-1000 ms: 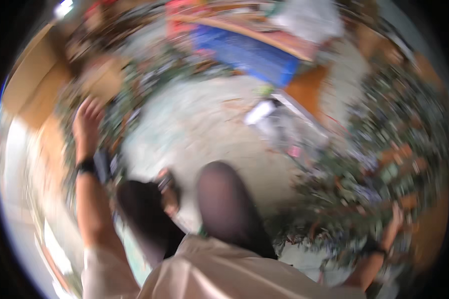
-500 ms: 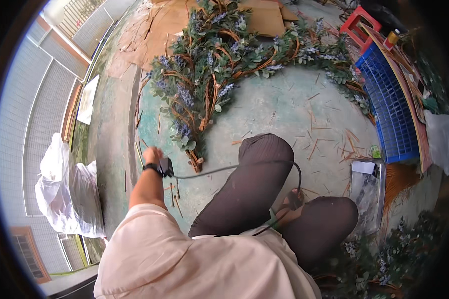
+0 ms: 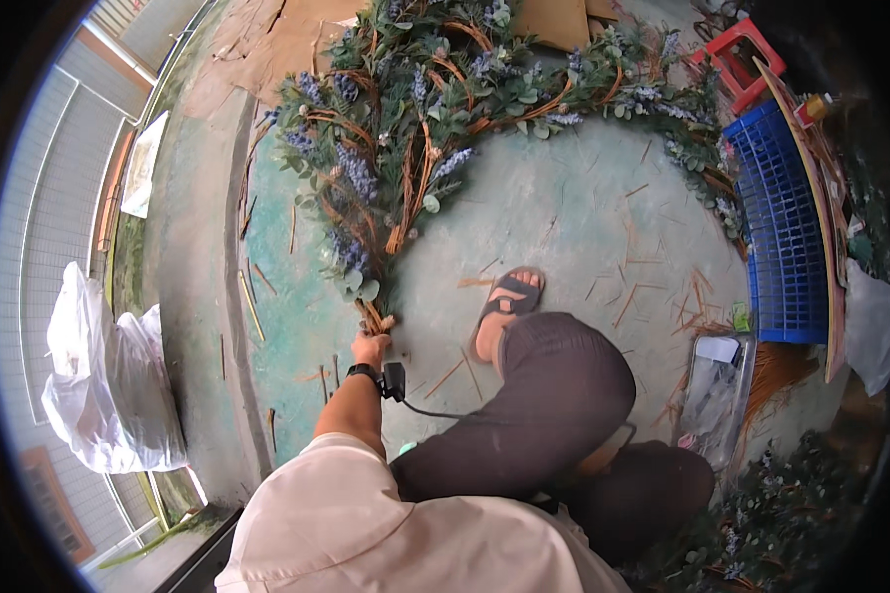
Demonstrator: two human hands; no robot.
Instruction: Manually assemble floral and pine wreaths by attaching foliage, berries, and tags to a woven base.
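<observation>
My left hand, with a dark band and a small black box at the wrist, is closed on the near end of a garland. The garland has brown twisted twigs, green leaves and lavender-blue flower sprigs. It lies on the floor, its pointed tip of bundled brown stems toward me. Just what the fingers press on at that tip is partly hidden. My right hand is out of view.
More garland curves right to a blue plastic crate and a red stool. A clear tray stands near my knee, more greenery behind it. White plastic bags sit at left. Cut twigs litter the floor.
My left hand has come from the bare floor left of the garland to its near tip and closed there. My leg has shifted, and my sandalled foot now shows.
</observation>
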